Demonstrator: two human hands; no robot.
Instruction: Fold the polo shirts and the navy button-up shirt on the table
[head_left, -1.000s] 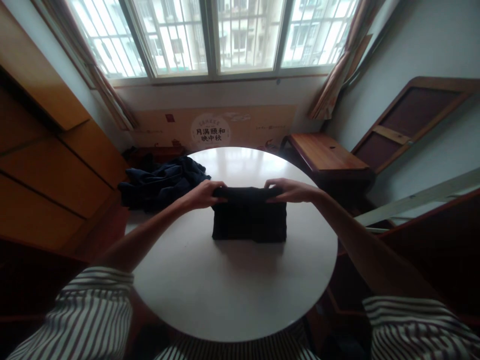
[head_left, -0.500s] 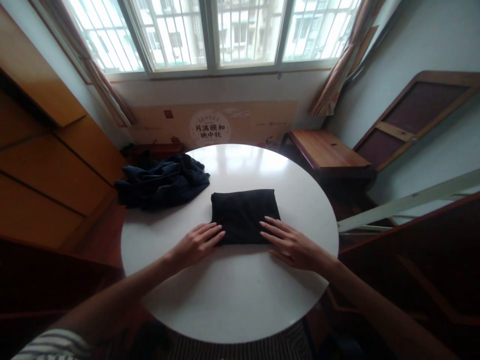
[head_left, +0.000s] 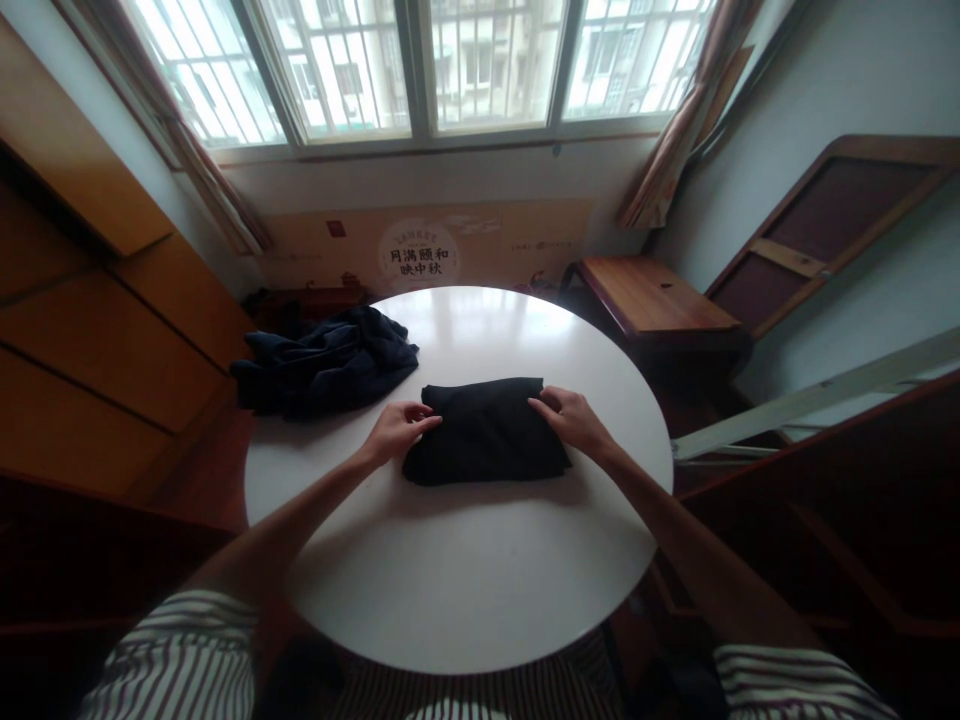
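Note:
A folded black garment lies on the round white table in front of me, a compact rectangle whose exact kind I cannot make out. My left hand pinches its left edge near the far corner, thumb and fingers together. At the far right corner, my right hand pinches the cloth the same way. The near edge of the garment bulges a little and rests on the tabletop.
A crumpled dark navy garment lies at the table's far left edge. Beyond the table to the right stands a low wooden stool. Orange cabinets line the left side, and a barred window is at the back.
Both hands have moved from lying flat at the garment's near side to gripping its sides farther away. The garment's near part has spread wider and looks slightly lifted.

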